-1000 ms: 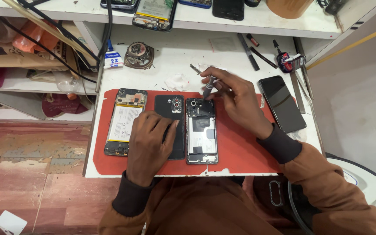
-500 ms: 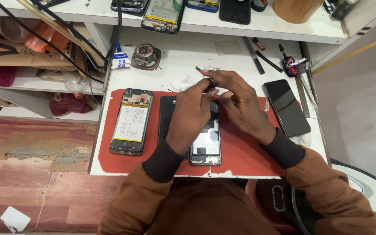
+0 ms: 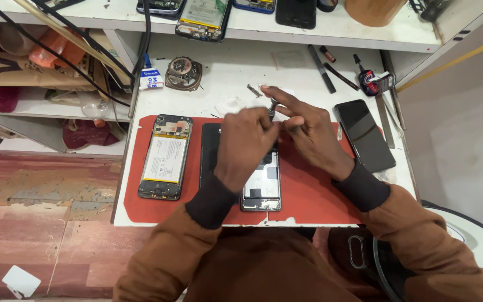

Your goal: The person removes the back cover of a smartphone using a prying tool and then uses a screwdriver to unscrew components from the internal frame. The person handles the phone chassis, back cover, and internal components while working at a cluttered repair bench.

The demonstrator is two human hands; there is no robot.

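Note:
My right hand (image 3: 311, 131) grips a small screwdriver (image 3: 273, 106) upright above the top end of an opened phone (image 3: 261, 187) on the red mat (image 3: 308, 196). My left hand (image 3: 247, 142) has its fingertips pinched at the screwdriver's lower end, and it hides the phone's upper half. A black back cover (image 3: 209, 154) lies just left of that phone. Further left on the mat sits a second opened phone (image 3: 166, 156) with its battery showing.
A dark phone (image 3: 364, 134) lies screen-up at the mat's right edge. Tweezers and thin tools (image 3: 322, 67), a small bottle (image 3: 367, 78), a round part (image 3: 183, 72) and a glue tube (image 3: 151, 78) lie at the back. More phones (image 3: 202, 19) rest on the shelf.
My left hand has lifted off the phone's lower half and moved up to meet the right hand at the screwdriver tip. The camera has shifted slightly.

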